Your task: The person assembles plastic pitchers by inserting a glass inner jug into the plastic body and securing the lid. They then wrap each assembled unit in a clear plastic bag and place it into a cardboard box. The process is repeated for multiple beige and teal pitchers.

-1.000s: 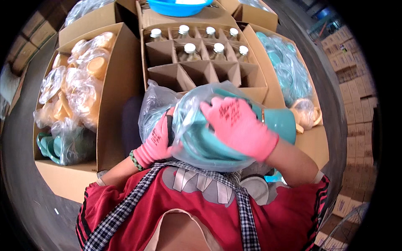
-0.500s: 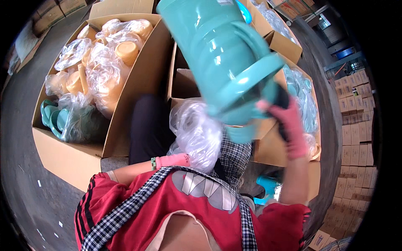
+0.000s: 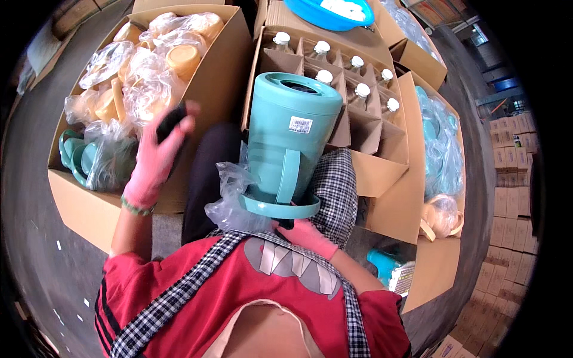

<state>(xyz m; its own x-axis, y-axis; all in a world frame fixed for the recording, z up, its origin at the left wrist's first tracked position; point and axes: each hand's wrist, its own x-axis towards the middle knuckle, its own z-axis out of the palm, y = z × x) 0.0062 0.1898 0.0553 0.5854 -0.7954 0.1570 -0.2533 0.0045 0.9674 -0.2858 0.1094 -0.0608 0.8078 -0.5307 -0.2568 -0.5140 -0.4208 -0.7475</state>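
In my lap, a teal plastic jug-shaped casing (image 3: 270, 137) stands nearly upright, its dark round opening up and its side handle facing me. A white barcode label (image 3: 300, 125) is stuck on its side. My right hand (image 3: 307, 236), in a pink glove with a black palm, grips the casing's wide lower rim; its fingertips are hidden there. Crumpled clear plastic bag (image 3: 230, 200) lies against the casing's left side. My left hand (image 3: 156, 156), gloved alike, is raised with fingers apart and nothing in it, beside the left carton (image 3: 89, 218).
The left carton holds bagged peach and teal plastic parts. Ahead, a divided carton (image 3: 376, 173) holds several white-capped glass bottles, with a blue basin (image 3: 325, 21) behind it. At right, another carton (image 3: 439, 268) holds bagged teal parts; a bright blue object (image 3: 388, 265) lies beside it.
The casing has come down from the raised right hand into my lap and turned its opening up. My left hand has left the plastic bag and moved up and left.
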